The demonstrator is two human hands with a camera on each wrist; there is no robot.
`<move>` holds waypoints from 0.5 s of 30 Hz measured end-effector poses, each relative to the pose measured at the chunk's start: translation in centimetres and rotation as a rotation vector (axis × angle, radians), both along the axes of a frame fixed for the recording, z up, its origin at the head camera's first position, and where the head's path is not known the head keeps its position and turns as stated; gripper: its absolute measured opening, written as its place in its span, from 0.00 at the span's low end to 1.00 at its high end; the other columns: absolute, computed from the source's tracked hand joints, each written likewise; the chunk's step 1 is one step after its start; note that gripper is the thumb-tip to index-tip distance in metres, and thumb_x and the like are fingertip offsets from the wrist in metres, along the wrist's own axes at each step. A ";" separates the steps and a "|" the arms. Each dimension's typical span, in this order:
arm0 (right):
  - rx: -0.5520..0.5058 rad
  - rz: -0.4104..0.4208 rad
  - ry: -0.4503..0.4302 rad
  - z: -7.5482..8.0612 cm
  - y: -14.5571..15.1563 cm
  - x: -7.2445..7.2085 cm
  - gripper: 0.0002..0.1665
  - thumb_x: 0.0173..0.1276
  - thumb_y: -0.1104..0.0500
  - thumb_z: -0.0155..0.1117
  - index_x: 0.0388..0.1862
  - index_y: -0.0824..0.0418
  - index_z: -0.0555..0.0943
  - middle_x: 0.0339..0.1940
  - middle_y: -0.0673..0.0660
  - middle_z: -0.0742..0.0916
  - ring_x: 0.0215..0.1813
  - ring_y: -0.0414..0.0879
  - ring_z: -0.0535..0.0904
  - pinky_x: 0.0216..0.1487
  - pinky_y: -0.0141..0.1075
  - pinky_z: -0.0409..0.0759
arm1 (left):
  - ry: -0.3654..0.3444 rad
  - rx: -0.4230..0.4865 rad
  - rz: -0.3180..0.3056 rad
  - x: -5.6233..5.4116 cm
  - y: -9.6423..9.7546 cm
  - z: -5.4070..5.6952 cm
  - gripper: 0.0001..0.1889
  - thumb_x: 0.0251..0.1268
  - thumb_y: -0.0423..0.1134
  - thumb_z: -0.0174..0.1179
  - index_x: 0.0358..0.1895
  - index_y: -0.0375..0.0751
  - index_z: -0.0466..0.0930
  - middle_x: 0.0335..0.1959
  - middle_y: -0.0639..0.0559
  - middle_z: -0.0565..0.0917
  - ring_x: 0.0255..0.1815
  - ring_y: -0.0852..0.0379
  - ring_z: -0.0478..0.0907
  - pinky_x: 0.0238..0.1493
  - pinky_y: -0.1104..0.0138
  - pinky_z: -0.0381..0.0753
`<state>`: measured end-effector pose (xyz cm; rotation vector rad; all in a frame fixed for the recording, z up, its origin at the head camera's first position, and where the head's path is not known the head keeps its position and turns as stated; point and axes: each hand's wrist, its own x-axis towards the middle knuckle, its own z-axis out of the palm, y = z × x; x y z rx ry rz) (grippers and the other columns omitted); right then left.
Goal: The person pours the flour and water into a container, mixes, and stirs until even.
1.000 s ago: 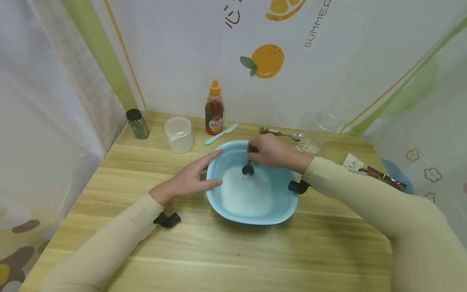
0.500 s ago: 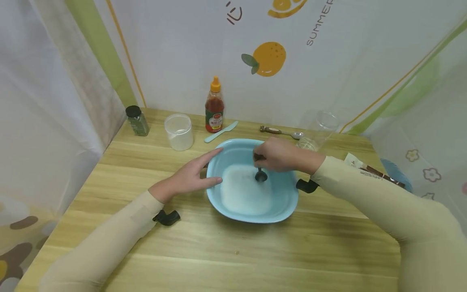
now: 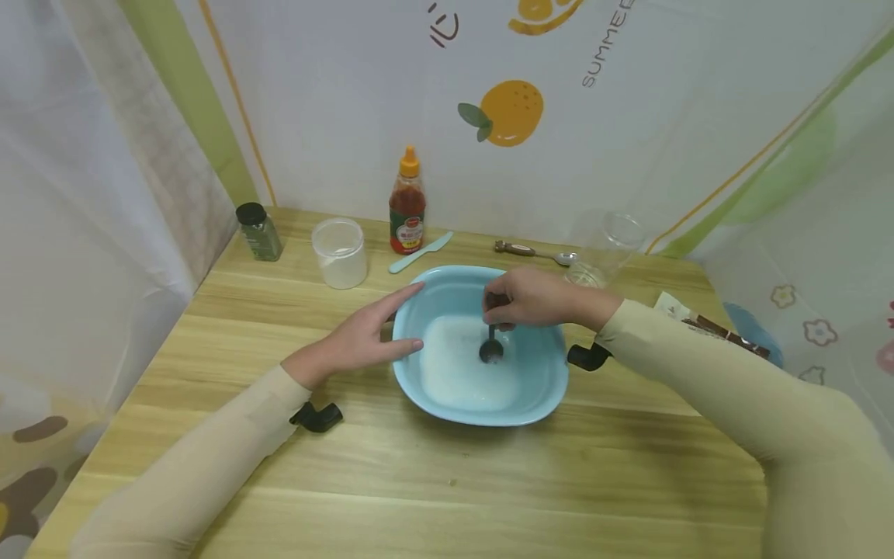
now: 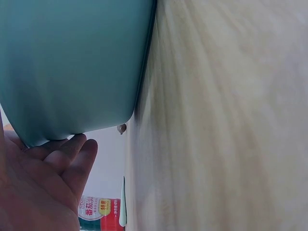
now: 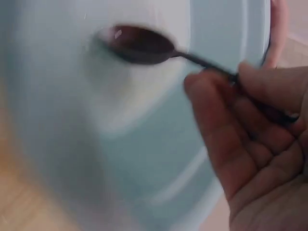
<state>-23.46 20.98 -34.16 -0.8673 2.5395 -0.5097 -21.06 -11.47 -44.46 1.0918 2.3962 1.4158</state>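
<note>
A light blue plastic basin (image 3: pixel 545 404) stands on the wooden table with a milky white layer (image 3: pixel 454 380) across its bottom. My left hand (image 3: pixel 356 341) holds the basin's left side; the thumb lies over the rim, and in the left wrist view several fingers (image 4: pixel 79 166) touch its outer wall. Between thumb and fingers my right hand (image 3: pixel 534 299) pinches the handle of a dark spoon (image 5: pixel 139 44). In the head view its bowl is low inside the basin, over the white layer. The right wrist view is blurred around the spoon's bowl.
Behind the basin are a green knife (image 3: pixel 421 252), a red sauce bottle (image 3: pixel 407 213), a brown-handled spoon (image 3: pixel 534 252) and a clear glass (image 3: pixel 604 248). A white-filled tub (image 3: pixel 340 255) and a black-capped jar (image 3: pixel 259 233) stand back left. A brown-and-white packet (image 3: pixel 712 326) lies right.
My right hand has shifted right, and the dark spoon's bowl has moved right and then nearer to me within the basin. My left hand stays on the rim.
</note>
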 end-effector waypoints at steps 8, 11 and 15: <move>0.026 -0.039 0.052 0.3 0.2 -0.5 0.06 0.83 0.58 0.69 0.43 0.57 0.88 0.31 0.50 0.90 0.33 0.42 0.84 0.37 0.41 0.83 | -0.001 -0.005 0.000 0.0 0.0 -0.1 0.50 0.74 0.45 0.72 0.91 0.38 0.53 0.84 0.38 0.70 0.74 0.40 0.79 0.73 0.44 0.81; 0.072 0.020 -0.052 0.7 0.2 0.2 0.06 0.83 0.58 0.70 0.42 0.56 0.87 0.31 0.48 0.90 0.34 0.42 0.87 0.39 0.42 0.85 | 0.002 -0.006 0.002 0.0 0.0 0.1 0.50 0.73 0.45 0.72 0.91 0.38 0.53 0.84 0.38 0.70 0.73 0.40 0.80 0.73 0.44 0.81; -0.031 0.097 -0.208 0.2 -1.1 0.5 0.05 0.83 0.58 0.71 0.43 0.57 0.88 0.33 0.49 0.92 0.38 0.45 0.91 0.45 0.44 0.90 | -0.007 0.001 0.002 0.0 -0.1 0.2 0.50 0.74 0.45 0.72 0.91 0.39 0.53 0.84 0.38 0.70 0.73 0.40 0.80 0.72 0.44 0.82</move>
